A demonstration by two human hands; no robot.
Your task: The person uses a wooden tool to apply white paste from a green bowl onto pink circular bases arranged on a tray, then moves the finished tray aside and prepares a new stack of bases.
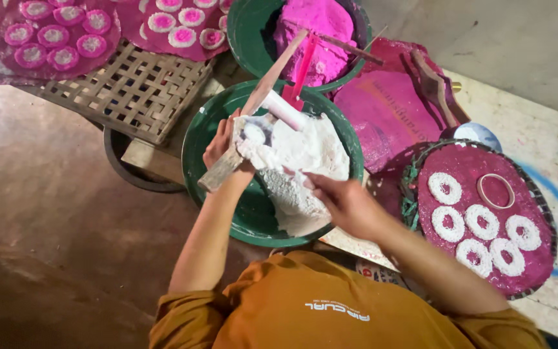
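- The person's left hand point(222, 143) was closed round the lower end of a long wooden paddle point(253, 108), which slanted up and to the right across the green basin point(196, 150).
- A clump of white paste sat on the paddle just above that hand, beside a small pale ring that was probably a mould, though it was too small to tell for sure.
- The right hand point(342, 203) rested on the near right side of the white dough point(305, 161) heaped in the green basin, fingers curled into it and pressing; nothing separate could be seen gripped in it.
- The two hands were well apart, one on each side of the heap.
- A pink stick point(303, 68) rose from the far edge of the white dough toward a second green basin point(243, 32) behind, which held a mound of bright pink dough point(311, 22).
- To the right lay a round tray point(537, 194) lined in dark pink, carrying six white ring-shaped pieces point(482, 222) and one thin empty hoop point(495, 190).
- At the upper left, pink-centred rounds point(53, 35) lay on dark pink sheets over a woven bamboo rack point(130, 90).
- The person wore an orange shirt point(318, 310).
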